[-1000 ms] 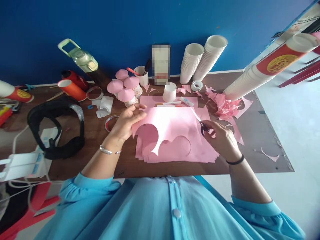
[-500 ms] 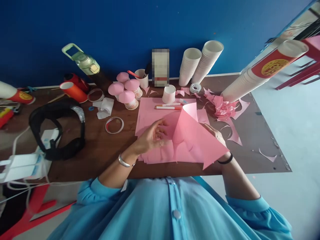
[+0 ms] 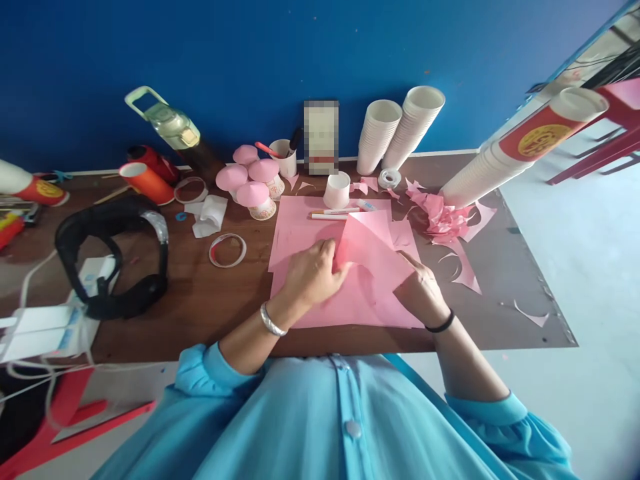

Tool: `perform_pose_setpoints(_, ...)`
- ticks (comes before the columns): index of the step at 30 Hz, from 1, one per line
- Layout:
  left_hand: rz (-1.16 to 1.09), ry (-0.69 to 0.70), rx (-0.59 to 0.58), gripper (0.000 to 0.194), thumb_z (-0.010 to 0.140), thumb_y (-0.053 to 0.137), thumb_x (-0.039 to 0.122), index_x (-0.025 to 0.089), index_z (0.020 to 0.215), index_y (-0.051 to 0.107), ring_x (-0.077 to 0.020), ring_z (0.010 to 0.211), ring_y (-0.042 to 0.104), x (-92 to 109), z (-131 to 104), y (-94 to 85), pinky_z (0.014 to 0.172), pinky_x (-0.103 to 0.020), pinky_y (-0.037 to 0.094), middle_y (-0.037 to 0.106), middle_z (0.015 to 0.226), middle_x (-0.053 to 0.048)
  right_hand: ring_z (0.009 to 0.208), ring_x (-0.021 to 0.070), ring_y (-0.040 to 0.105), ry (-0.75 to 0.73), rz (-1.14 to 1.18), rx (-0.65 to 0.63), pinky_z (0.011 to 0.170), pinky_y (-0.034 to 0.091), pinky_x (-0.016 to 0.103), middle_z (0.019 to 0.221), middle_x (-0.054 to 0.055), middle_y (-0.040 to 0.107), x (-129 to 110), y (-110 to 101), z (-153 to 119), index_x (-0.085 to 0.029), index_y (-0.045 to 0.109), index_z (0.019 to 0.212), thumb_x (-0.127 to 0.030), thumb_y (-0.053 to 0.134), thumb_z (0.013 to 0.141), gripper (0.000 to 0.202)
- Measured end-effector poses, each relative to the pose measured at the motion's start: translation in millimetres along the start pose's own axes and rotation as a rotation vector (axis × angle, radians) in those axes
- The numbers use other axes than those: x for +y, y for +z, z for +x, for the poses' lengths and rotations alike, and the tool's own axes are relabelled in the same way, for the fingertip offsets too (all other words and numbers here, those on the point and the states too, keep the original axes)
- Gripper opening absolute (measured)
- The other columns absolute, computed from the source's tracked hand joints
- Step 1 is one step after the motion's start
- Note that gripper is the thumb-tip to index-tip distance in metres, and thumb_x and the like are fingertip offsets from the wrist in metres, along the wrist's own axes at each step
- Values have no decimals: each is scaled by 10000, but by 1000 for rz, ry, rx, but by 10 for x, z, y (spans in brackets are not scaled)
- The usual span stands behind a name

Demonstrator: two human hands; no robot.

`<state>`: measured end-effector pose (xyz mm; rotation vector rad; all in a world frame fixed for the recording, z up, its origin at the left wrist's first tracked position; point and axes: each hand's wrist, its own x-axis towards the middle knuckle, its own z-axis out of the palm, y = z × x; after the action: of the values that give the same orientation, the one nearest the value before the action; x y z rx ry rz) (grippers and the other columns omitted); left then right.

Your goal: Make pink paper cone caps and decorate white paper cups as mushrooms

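From my end, the loose pink sheet (image 3: 373, 247) has swung lower on its right side, and my left hand (image 3: 313, 277) has come back to it. The left fingers now pinch its left edge, thumb towards me, so it looks steadied from both sides. My right hand (image 3: 425, 290) is at its right corner; those fingertips are partly hidden, and I can't tell how firmly they close. The sheet is tilted above the pink stack (image 3: 293, 233), near the middle of the bench (image 3: 240, 293)'s front edge. A white cup (image 3: 337, 191) stands at the stack's far side.
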<state>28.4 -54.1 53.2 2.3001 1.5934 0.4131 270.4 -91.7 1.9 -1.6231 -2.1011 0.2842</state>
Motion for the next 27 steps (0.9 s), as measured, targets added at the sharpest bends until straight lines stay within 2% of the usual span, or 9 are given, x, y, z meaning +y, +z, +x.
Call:
perform_pose_setpoints(3, -162, -62, -27, 112, 849, 612, 205, 169, 901, 705, -227, 738, 671, -149, 169, -44, 679, -315, 467, 733, 791, -56, 845, 230, 734, -4, 16, 8, 717, 582, 323, 1099, 93, 750, -60, -32, 17, -202, 663, 1277, -84, 524, 838, 476)
perform_pose_setpoints(7, -524, -144, -60, 226, 737, 569, 82, 191, 544, 523, -142, 546, 471, -340, 211, -16, 562, -285, 345, 535, 526, 11, 870, 213, 730, 24, 108, 60, 756, 584, 330, 1111, 79, 752, -101, -69, 6, -223, 673, 1248, -131, 540, 909, 375)
perform_pose_setpoints(10, -761, -241, -50, 174, 746, 601, 113, 179, 586, 577, -130, 533, 498, -372, 100, 1, 505, -259, 349, 590, 565, 6, 836, 198, 709, 112, 327, 211, 789, 591, 359, 1064, 67, 735, -160, -114, -42, -242, 667, 1250, -195, 624, 929, 327)
perform_pose_setpoints(11, -937, -342, -12, 145, 754, 644, 156, 172, 616, 602, -125, 511, 503, -356, 54, -2, 475, -252, 345, 602, 573, 4, 857, 201, 705, 133, 442, 271, 803, 594, 370, 1048, 61, 722, -196, -138, -64, -252, 658, 1263, -231, 670, 925, 338)
perform_pose_setpoints(13, -1194, -522, 126, 180, 783, 707, 289, 174, 677, 616, -112, 468, 501, -296, -24, -14, 438, -243, 354, 602, 579, 13, 956, 228, 697, 125, 689, 362, 830, 595, 395, 1074, 65, 690, -296, -190, -113, -273, 624, 1317, -313, 753, 901, 437)
perform_pose_setpoints(16, -1394, -626, 379, 250, 758, 772, 407, 190, 791, 651, -121, 545, 607, -199, -86, -23, 503, -244, 471, 673, 690, 9, 1004, 247, 673, 50, 898, 393, 835, 577, 412, 1138, 89, 657, -486, -235, -184, -289, 574, 1421, -483, 737, 917, 564)
perform_pose_setpoints(18, -1491, -640, 468, 246, 729, 816, 387, 207, 835, 688, -168, 713, 716, -162, -111, -10, 641, -282, 567, 738, 791, -20, 966, 235, 657, 36, 937, 296, 827, 556, 404, 1113, 91, 661, -614, -202, -221, -291, 554, 1460, -542, 678, 949, 583)
perform_pose_setpoints(22, -1473, -570, 425, 186, 754, 819, 299, 236, 913, 746, -255, 1031, 759, -135, -183, 20, 910, -381, 606, 797, 1001, -66, 953, 215, 644, 89, 1000, 56, 858, 531, 386, 1108, 80, 661, -827, 13, -266, -298, 555, 1430, -567, 634, 971, 538)
perform_pose_setpoints(27, -1400, -586, 383, 196, 802, 789, 293, 234, 988, 779, -266, 1157, 723, -36, -284, -4, 1009, -381, 585, 791, 1091, -53, 934, 189, 638, 228, 1137, -141, 824, 514, 329, 1048, 60, 655, -1039, 260, -282, -246, 601, 1249, -605, 574, 991, 443)
